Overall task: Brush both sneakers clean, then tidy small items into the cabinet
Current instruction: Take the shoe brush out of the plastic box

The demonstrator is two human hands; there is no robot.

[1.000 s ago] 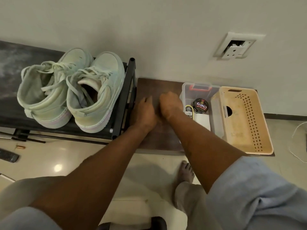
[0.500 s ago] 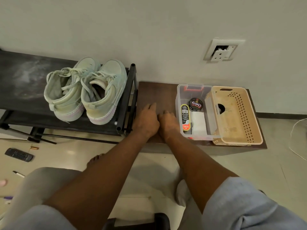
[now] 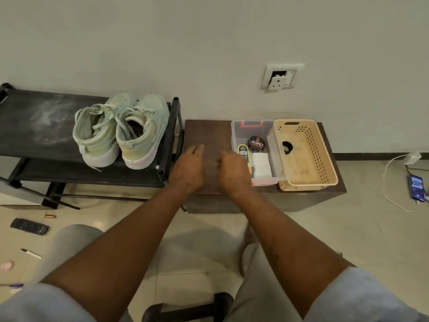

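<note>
We found the two pale green sneakers [image 3: 120, 133] standing side by side, touching, at the right end of the black shoe rack [image 3: 34, 126], toes to the wall. Just beside the rack stood the low brown cabinet [image 3: 209, 133], and both hands were out over its bare top. Our left grip [image 3: 188, 168] was slack, fingers nearly straight and pointing at the wall, holding nothing. Our right grip [image 3: 234, 173] had its fingers curled under (we could see nothing in it) and sat against the near corner of the clear plastic box [image 3: 253, 126]. That box held a Cherry polish tin [image 3: 255, 144], a yellow-labelled tube [image 3: 243, 151] and a white cloth [image 3: 261, 165]. A beige perforated basket [image 3: 308, 182] touched its right side. On the floor lay a remote [image 3: 29, 226], a marker [image 3: 31, 254] and a phone [image 3: 416, 188].
</note>
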